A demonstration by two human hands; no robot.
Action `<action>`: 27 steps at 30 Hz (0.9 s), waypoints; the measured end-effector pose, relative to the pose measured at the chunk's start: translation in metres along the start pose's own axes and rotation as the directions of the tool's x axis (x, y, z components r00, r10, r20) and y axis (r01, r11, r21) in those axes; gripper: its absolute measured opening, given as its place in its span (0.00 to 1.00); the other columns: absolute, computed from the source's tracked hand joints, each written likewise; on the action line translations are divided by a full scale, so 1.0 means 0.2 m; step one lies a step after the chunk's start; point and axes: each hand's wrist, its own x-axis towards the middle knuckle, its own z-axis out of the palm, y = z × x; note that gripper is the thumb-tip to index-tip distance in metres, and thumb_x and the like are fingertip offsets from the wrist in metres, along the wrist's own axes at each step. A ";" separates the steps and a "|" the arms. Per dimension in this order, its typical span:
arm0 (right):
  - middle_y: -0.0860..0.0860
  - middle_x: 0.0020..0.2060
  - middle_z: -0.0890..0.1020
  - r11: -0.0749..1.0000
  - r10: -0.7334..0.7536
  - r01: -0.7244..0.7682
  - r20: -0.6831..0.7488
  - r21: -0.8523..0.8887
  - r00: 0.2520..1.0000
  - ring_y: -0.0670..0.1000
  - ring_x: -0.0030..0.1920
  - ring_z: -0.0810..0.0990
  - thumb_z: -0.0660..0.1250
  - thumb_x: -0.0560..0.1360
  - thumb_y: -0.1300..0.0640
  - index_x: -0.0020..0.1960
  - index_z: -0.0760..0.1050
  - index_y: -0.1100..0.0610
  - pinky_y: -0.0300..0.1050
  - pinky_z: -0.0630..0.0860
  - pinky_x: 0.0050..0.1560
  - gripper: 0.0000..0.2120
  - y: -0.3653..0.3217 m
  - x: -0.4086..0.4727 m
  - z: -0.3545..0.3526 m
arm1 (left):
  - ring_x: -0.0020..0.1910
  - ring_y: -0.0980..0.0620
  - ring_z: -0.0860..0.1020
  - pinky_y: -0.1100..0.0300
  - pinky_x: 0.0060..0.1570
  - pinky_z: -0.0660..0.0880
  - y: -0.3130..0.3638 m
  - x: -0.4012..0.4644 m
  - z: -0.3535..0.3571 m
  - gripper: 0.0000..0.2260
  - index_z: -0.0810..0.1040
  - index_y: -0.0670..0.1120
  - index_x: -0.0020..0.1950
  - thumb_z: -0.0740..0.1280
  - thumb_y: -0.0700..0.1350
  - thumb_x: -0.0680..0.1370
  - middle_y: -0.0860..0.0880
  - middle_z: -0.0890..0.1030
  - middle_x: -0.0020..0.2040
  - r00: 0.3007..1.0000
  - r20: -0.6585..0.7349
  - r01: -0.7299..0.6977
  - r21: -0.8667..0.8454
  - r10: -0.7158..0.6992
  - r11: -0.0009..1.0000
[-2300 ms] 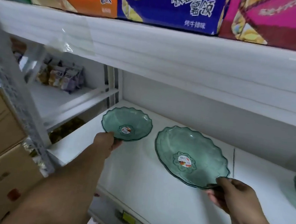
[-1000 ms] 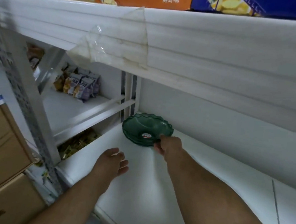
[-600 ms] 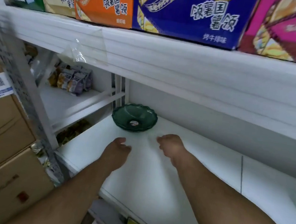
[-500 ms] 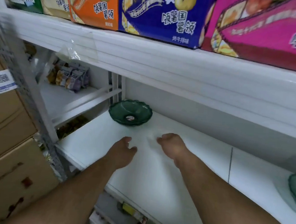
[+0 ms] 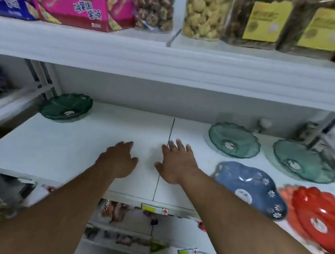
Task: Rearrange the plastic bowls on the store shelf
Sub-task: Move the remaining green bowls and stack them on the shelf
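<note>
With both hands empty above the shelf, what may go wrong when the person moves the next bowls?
1. The red scalloped plastic bowls sit at the shelf's front right edge; a careless nudge might push them off.
2. The blue flower-patterned plastic bowl lies close beside the right hand, so the forearm reaching for the pale green scalloped bowls behind could sweep it.
3. The left hand is far from the dark green bowl stack; a stretched reach may tip it.

No text is legible. Blurred characters mark the pink box (image 5: 80, 1) above the left hand (image 5: 118, 160). Price tags (image 5: 154, 209) below the right hand (image 5: 176, 164) show only red arrows.
</note>
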 end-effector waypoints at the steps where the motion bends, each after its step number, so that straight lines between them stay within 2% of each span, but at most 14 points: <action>1: 0.57 0.82 0.50 1.000 0.027 -0.027 -0.005 0.003 1.000 0.59 0.81 0.43 0.50 0.81 0.38 0.82 0.49 0.56 0.61 0.43 0.79 0.36 0.04 -0.04 -0.01 | 0.79 0.44 0.55 0.47 0.77 0.56 0.05 -0.01 0.01 0.33 0.48 0.52 0.81 0.56 0.60 0.81 0.48 0.51 0.82 1.000 -0.006 -0.020 0.019 0.020 1.000; 7: 0.56 0.82 0.50 0.977 0.206 -0.207 0.027 0.046 0.978 0.59 0.81 0.45 0.51 0.81 0.38 0.82 0.48 0.56 0.60 0.46 0.79 0.36 0.29 -0.33 -0.05 | 0.79 0.43 0.57 0.47 0.76 0.58 0.30 -0.06 0.10 0.32 0.50 0.51 0.81 0.57 0.59 0.81 0.47 0.53 0.82 0.987 0.029 -0.160 0.014 0.159 0.987; 13: 0.58 0.81 0.56 0.938 0.342 -0.342 -0.003 0.060 0.940 0.60 0.81 0.51 0.52 0.80 0.39 0.80 0.52 0.58 0.60 0.53 0.78 0.36 0.53 -0.58 -0.05 | 0.77 0.41 0.62 0.48 0.74 0.63 0.51 -0.14 0.22 0.31 0.54 0.50 0.81 0.59 0.56 0.81 0.46 0.58 0.81 0.974 0.021 -0.223 -0.066 0.225 0.973; 21: 0.56 0.82 0.54 0.882 0.453 -0.447 -0.003 0.148 0.892 0.58 0.81 0.51 0.52 0.80 0.38 0.81 0.50 0.56 0.58 0.54 0.79 0.37 0.98 -0.80 0.00 | 0.76 0.42 0.63 0.48 0.74 0.63 0.96 -0.19 0.38 0.30 0.55 0.51 0.81 0.59 0.56 0.81 0.47 0.59 0.81 0.954 0.031 -0.294 -0.088 0.297 0.952; 27: 0.59 0.79 0.62 0.851 0.497 -0.485 -0.008 0.203 0.868 0.61 0.77 0.61 0.55 0.79 0.39 0.78 0.58 0.58 0.57 0.63 0.74 0.34 1.42 -0.92 0.04 | 0.74 0.42 0.66 0.47 0.72 0.66 1.41 -0.16 0.51 0.30 0.57 0.51 0.80 0.60 0.55 0.80 0.47 0.63 0.79 0.954 0.021 -0.294 -0.109 0.298 0.950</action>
